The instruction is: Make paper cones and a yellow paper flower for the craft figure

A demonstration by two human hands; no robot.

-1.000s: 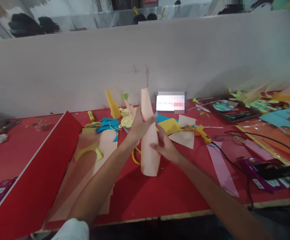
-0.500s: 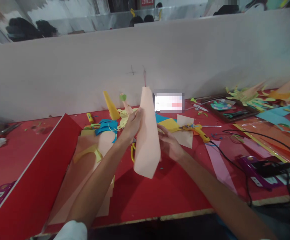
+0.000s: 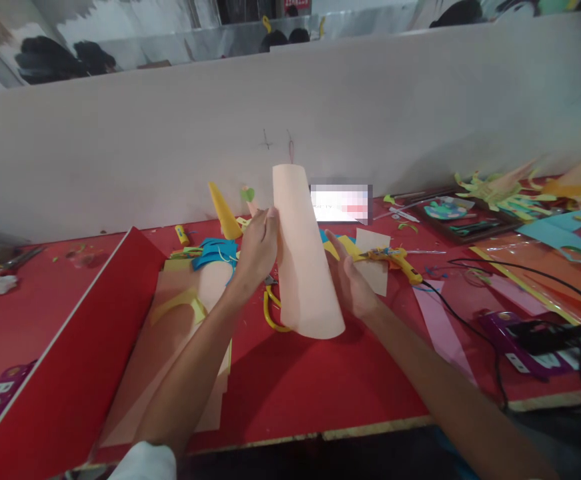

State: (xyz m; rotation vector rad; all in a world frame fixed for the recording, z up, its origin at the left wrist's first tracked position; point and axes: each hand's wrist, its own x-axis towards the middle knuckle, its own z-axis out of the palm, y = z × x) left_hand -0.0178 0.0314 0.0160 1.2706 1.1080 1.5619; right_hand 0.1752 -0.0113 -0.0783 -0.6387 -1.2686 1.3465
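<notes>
A peach-coloured sheet of paper (image 3: 306, 260), curved into a tapering tube, stands tilted over the red table with its narrow end up. My left hand (image 3: 259, 247) is closed on its left edge, thumb uppermost. My right hand (image 3: 354, 283) lies along the paper's right side with fingers stretched out; some are hidden behind the paper, and I cannot tell whether they touch it. Scissors with yellow handles (image 3: 270, 313) lie partly behind the paper. A yellow paper cone (image 3: 223, 212) and blue paper strips (image 3: 216, 252) are beyond my left hand.
A yellow glue gun (image 3: 404, 265) with a black cord lies right, near a purple box (image 3: 515, 343). A dark tray (image 3: 463, 223) holds tools. A red upright board (image 3: 70, 360) and peach sheets (image 3: 170, 373) are left. A pale partition (image 3: 145, 147) closes the back.
The paper has turned and opened from a narrow, creased form into a wider, rounded one, its lower end shifting right. My right hand's fingers have straightened. More of the scissors shows.
</notes>
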